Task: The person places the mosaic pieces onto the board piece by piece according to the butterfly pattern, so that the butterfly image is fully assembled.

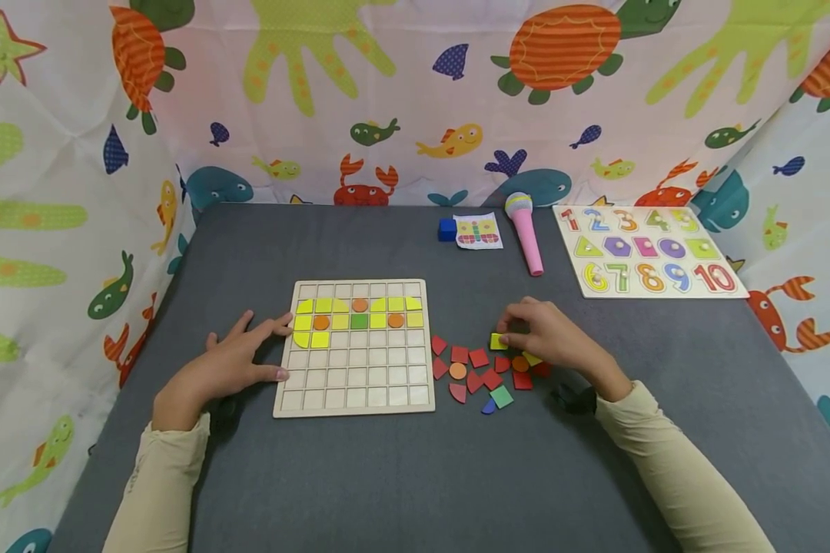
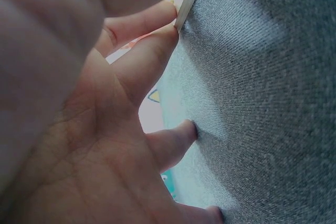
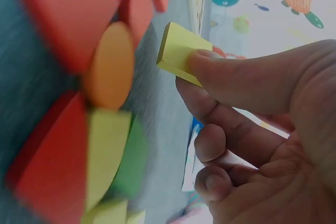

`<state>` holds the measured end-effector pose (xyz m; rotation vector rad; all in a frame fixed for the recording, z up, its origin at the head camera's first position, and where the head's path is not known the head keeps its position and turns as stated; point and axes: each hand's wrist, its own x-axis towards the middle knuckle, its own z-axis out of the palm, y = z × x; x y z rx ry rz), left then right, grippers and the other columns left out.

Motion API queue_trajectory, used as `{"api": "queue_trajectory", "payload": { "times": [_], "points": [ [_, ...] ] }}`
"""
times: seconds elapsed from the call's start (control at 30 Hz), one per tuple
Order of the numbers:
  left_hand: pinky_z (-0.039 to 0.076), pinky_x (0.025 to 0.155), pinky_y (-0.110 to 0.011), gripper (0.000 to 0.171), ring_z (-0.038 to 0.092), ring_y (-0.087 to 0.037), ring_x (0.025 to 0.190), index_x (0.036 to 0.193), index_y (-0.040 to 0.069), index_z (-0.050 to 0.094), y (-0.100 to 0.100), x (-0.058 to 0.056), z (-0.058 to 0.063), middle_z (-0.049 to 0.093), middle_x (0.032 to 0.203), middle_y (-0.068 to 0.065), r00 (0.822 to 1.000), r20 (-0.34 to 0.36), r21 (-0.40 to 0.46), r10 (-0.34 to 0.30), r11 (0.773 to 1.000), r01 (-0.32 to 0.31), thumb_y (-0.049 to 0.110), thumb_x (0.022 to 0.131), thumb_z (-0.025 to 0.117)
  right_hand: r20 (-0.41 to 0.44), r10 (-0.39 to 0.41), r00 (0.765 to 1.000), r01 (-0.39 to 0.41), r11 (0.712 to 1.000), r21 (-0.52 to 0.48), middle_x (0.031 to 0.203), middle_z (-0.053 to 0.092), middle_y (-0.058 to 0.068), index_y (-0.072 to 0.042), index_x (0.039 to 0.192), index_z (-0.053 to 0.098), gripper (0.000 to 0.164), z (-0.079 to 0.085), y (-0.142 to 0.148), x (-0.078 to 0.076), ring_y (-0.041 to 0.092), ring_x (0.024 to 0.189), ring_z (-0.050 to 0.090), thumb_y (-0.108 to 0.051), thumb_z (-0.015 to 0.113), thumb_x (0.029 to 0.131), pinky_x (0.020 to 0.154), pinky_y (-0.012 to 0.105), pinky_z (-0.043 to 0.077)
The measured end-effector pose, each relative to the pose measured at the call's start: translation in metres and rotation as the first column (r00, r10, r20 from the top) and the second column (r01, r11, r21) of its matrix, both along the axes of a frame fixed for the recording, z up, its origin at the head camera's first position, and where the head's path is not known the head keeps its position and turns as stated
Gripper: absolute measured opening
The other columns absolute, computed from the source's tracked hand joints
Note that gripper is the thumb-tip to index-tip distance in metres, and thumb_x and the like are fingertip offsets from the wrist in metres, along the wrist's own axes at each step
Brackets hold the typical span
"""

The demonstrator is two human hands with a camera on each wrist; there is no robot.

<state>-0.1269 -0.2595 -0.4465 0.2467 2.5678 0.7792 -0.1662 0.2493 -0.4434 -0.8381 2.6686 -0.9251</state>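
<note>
A wooden grid board point(image 1: 360, 376) lies on the table, its upper rows partly filled with yellow tiles, orange discs and one green square point(image 1: 359, 321). My left hand point(image 1: 224, 367) is at its left side, fingers spread, with thumb and index fingertip against the edge; in the left wrist view two other fingertips rest on the grey cloth. Between thumb and fingers, my right hand point(image 1: 546, 332) pinches a yellow square tile point(image 3: 178, 51), held above the loose pieces. Those include red tiles point(image 1: 479, 358), an orange disc point(image 1: 458, 371), a green square point(image 1: 501, 396) and a blue piece point(image 1: 489, 407).
Behind the pieces lie a blue cube point(image 1: 447, 230), a small pattern card point(image 1: 478, 231) and a pink toy microphone point(image 1: 527, 236). A number and shape puzzle board point(image 1: 653, 252) sits at the back right. A printed sea-animal curtain point(image 1: 415, 100) borders the grey table point(image 1: 415, 484).
</note>
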Motion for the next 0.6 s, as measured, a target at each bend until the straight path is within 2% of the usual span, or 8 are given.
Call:
{"api": "queue_trajectory", "payload": {
  "times": [0.33,0.47,0.6],
  "points": [
    [-0.012,0.107,-0.088,0.088,-0.009,-0.056,0.158,0.161,0.014,0.044,0.0,0.001,-0.001,0.021,0.175,-0.021,1.0,-0.006,0.017,-0.004,1.0,0.004,0.037,0.089,0.088,-0.034,0.05,0.998,-0.051,0.998,-0.048,0.093,0.064,-0.004,-0.012,0.097,0.076,0.006,0.004,-0.055,-0.006,0.017,0.087,0.056,-0.006,0.079,0.097,0.076,0.036,0.052],
    [-0.011,0.107,-0.088,0.089,-0.008,-0.056,0.158,0.162,0.014,0.043,0.0,0.001,-0.001,0.021,0.175,-0.022,1.0,-0.005,0.007,-0.001,1.0,0.001,0.036,0.089,0.089,-0.031,0.088,0.996,-0.089,0.994,-0.063,0.093,0.064,-0.003,-0.01,0.098,0.076,0.002,0.005,-0.079,-0.008,0.017,0.085,0.056,-0.01,0.078,0.099,0.073,0.035,0.051],
    [-0.011,0.107,-0.088,0.09,-0.009,-0.055,0.158,0.164,0.014,0.041,0.0,0.001,0.0,0.022,0.174,-0.023,1.0,-0.005,0.007,0.001,1.0,-0.001,0.036,0.089,0.089,-0.021,0.119,0.993,-0.12,0.991,-0.059,0.092,0.062,-0.002,-0.009,0.1,0.076,0.005,0.006,-0.102,-0.011,0.017,0.083,0.054,-0.013,0.077,0.101,0.069,0.033,0.049]
  ]
}}
